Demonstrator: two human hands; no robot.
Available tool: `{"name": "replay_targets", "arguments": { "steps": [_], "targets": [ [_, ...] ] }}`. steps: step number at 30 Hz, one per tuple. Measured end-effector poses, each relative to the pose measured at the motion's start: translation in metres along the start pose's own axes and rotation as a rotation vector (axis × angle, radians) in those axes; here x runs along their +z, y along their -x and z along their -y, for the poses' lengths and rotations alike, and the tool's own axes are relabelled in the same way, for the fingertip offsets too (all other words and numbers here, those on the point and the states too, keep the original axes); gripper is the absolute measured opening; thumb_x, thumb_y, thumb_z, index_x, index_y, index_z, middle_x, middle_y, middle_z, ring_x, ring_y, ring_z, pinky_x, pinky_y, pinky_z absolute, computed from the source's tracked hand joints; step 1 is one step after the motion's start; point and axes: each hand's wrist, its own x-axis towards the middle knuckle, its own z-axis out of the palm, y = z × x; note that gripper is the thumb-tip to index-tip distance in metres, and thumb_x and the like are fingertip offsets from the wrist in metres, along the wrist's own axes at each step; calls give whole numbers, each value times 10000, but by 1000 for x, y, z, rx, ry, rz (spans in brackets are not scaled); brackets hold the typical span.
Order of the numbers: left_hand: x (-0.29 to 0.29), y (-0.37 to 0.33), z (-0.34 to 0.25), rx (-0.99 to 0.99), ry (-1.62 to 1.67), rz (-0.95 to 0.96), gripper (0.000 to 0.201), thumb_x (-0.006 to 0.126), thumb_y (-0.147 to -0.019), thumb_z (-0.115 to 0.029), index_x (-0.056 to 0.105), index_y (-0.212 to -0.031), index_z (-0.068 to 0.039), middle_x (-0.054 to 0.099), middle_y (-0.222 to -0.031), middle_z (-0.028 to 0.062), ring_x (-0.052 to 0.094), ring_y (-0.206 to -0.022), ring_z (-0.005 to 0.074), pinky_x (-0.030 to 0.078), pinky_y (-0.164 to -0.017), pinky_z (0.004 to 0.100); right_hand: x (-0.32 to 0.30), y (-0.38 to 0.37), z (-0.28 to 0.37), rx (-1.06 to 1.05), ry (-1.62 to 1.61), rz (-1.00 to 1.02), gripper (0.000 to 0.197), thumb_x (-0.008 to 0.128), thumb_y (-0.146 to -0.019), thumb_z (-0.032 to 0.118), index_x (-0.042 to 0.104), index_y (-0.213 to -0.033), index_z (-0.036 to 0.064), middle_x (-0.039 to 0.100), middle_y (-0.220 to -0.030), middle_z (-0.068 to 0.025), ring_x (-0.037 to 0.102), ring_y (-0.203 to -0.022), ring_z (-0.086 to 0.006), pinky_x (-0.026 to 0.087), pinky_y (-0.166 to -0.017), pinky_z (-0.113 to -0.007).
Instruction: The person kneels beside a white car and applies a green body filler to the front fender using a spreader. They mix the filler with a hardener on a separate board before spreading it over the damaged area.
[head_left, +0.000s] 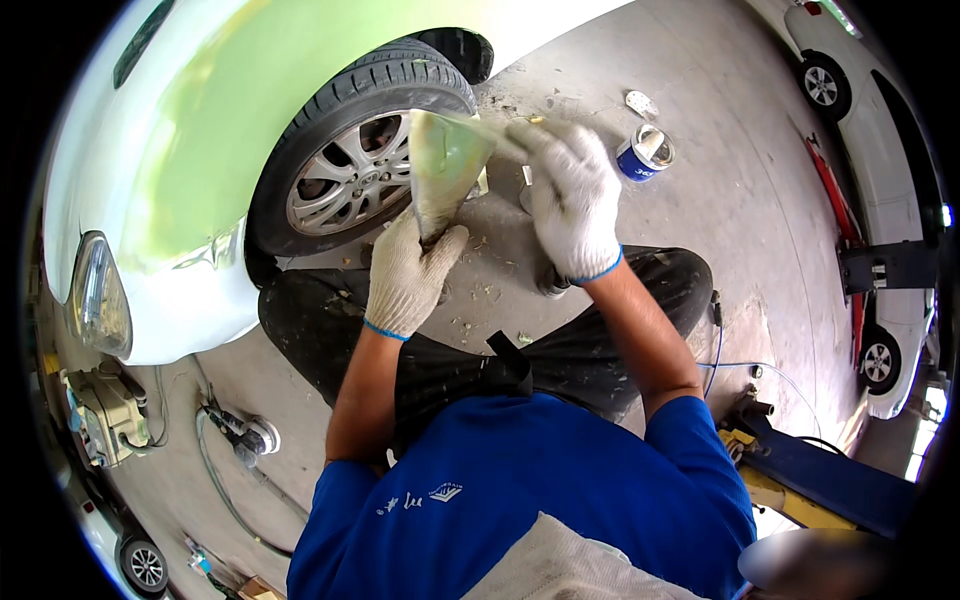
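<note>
My left hand, in a white knit glove, is closed around the lower end of a flat putty board. Greenish putty is smeared across the board's face. At the board's upper right edge, my gloved right hand is closed on what looks like a thin putty spreader, blurred by motion. Just beyond the board stands a car wheel with a silver rim. Above and left of it, the white car's fender carries a broad yellow-green patch. My bent knees lie below both hands.
An open blue-and-white can stands on the floor to the right, with a pale lid-like disc behind it. A sander with a hose lies at lower left. A blue and yellow lift arm is at right, near another white car.
</note>
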Motion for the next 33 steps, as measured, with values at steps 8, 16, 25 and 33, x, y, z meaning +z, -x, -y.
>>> {"name": "replay_targets", "arguments": {
  "steps": [8, 16, 25, 33],
  "targets": [
    [2, -1, 3, -42, 17, 32, 291, 721, -909, -179, 678, -1085, 49, 731, -880, 138, 672, -757, 179, 529, -732, 333, -2, 0, 17, 11, -26, 2, 380, 635, -775, -36, 721, -1128, 78, 674, -1045, -120, 641, -920, -337, 537, -799, -438],
    [1, 4, -7, -73, 51, 77, 267, 710, -917, -169, 676, -1086, 35, 724, -896, 144, 674, -783, 242, 524, -763, 363, 0, -6, 6, -102, -183, 22, 371, 614, -781, -63, 720, -1110, 72, 668, -1052, -111, 638, -944, -338, 535, -834, -431],
    [-4, 2, -3, -53, 45, 22, 280, 717, -916, -158, 681, -1116, 35, 730, -977, 157, 694, -858, 244, 528, -790, 368, 15, 12, 6, -132, -24, 5, 425, 648, -716, -61, 726, -1106, 90, 675, -1083, -111, 649, -921, -331, 561, -757, -424],
    [1, 4, -6, -20, -18, 27, 291, 723, -910, -183, 672, -1095, 36, 729, -888, 166, 702, -779, 260, 534, -736, 366, 3, 4, 17, -56, -59, 37, 421, 634, -764, -23, 708, -1166, 77, 678, -1051, -118, 638, -908, -342, 525, -812, -428]
  ]
}}
